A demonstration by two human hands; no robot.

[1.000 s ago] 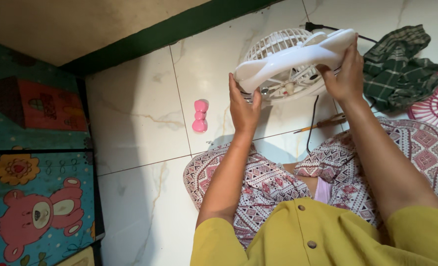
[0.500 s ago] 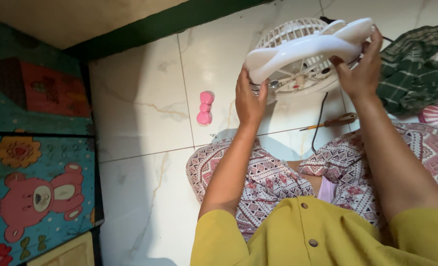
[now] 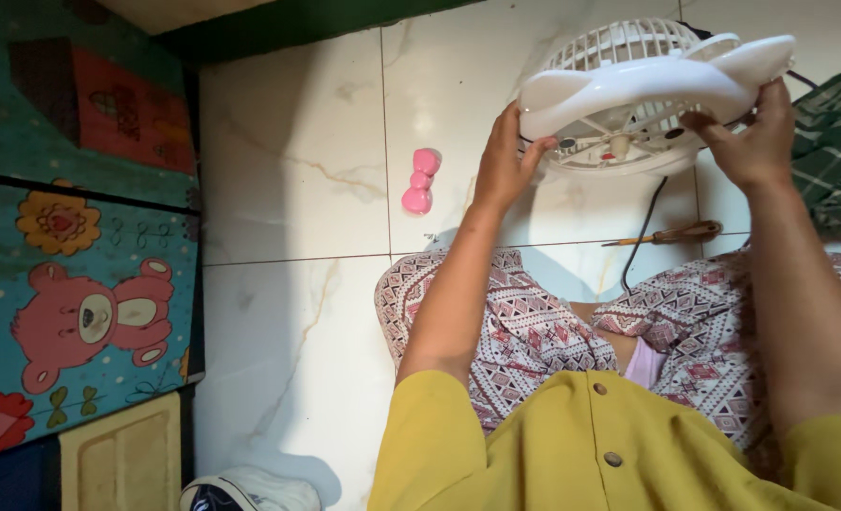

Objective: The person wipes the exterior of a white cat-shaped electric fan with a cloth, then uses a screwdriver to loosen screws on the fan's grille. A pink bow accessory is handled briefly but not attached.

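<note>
White marble-veined floor tiles (image 3: 288, 322) fill the scene, with a dark green skirting (image 3: 288, 24) along the far edge. Findings, from my fingers outward:

Left hand (image 3: 504, 166): raised above the floor, fingers curled closed around the left end of the white curved base (image 3: 628, 85) of a small fan, thumb on the near side.

Right hand (image 3: 750, 137): raised likewise, fingers closed on the right end of the same base, thumb pressed to its underside.

Small white fan (image 3: 619, 57): held between both hands, clear of the floor, far right of the scene. Its grille faces away and its base is turned toward me, so the underside with a central hub shows. A black cord (image 3: 643, 213) hangs from it down to the floor.

Below the fan, a screwdriver with a wooden handle (image 3: 671, 233) lies on the tile, just beside the cord. A pink bow-shaped piece (image 3: 419, 181) lies on the floor to the left of my left hand, well apart from the fan. A green checked cloth (image 3: 837, 142) is bunched at the right edge.

Nearer: my patterned trousers (image 3: 524, 331) and yellow shirt (image 3: 591, 445).

Left side: a teal play mat (image 3: 79, 237) with a pink bear and flowers. At the near edge, part of a shoe (image 3: 240, 494).
</note>
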